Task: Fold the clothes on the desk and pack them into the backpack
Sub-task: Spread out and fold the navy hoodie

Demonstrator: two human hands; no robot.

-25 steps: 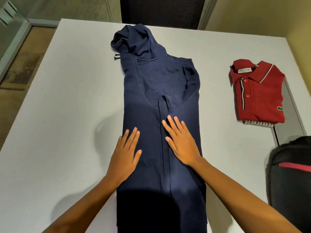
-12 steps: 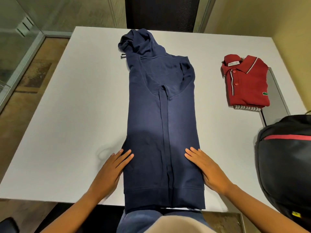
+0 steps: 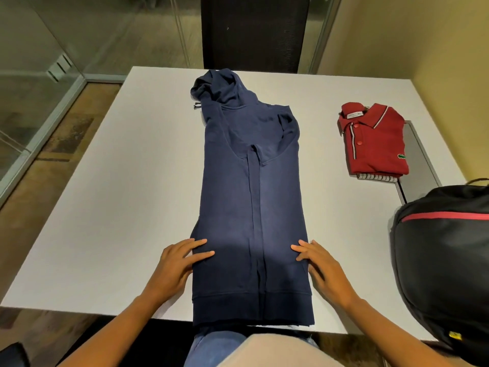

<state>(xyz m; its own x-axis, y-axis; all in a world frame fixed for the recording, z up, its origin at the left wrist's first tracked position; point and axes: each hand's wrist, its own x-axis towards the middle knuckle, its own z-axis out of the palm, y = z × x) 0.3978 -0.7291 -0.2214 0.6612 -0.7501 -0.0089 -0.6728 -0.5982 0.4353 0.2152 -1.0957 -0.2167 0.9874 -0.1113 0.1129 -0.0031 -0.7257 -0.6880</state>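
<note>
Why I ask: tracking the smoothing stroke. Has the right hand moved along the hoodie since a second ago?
Yes. The right hand slid along the hoodie, from middle seam to right edge, nearer the hem.

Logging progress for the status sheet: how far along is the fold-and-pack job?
Done: the red polo shirt lies folded on the white desk. In hand: the navy hooded sweatshirt, sleeves folded in, left hand and right hand flat on its lower sides. Left: fold it shorter, then pack both garments into the black backpack.
</note>
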